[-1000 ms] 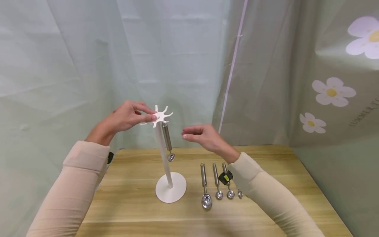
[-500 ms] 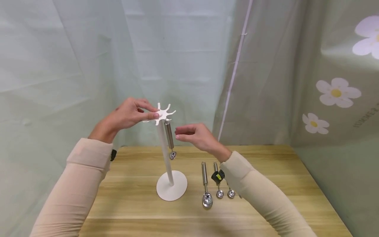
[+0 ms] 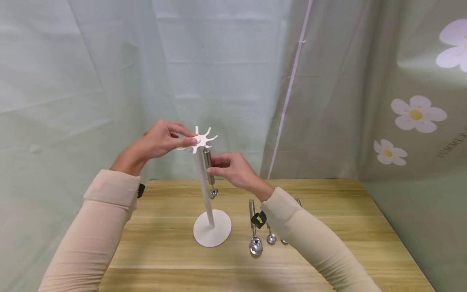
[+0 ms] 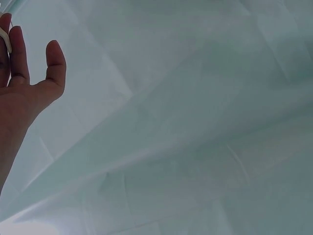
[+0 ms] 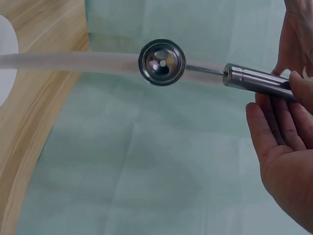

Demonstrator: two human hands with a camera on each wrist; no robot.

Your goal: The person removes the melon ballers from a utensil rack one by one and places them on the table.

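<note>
Fingers (image 3: 216, 171) of the right hand (image 3: 233, 170) curl lightly about the brushed-steel cylindrical handle of a small round-bowled metal scoop (image 3: 209, 168), thumb on the near side, the grip loose rather than clenched. The scoop hangs upright from one prong of the white star-shaped hook crown (image 3: 202, 140) of a white metal stand, its bowl (image 5: 162, 62) lowermost and just beside the slim white pole (image 3: 204, 190). The left hand (image 3: 160, 140) pinches the crown's rim between thumb and forefinger, the remaining fingers extended; in the left wrist view only the palm (image 4: 19, 93) shows, against pale green cloth. The pole rises from a round white base plate (image 3: 212, 233) set on the light wooden slatted table (image 3: 153, 251). To the right of the base, steel scoops of graded bowl size (image 3: 254, 239) lie side by side on the table, handles pointing away, partly hidden by the beige right sleeve (image 3: 313, 247). Behind, a pale green curtain (image 3: 109, 61); at right, a cloth printed with white daisies (image 3: 416, 113)
</note>
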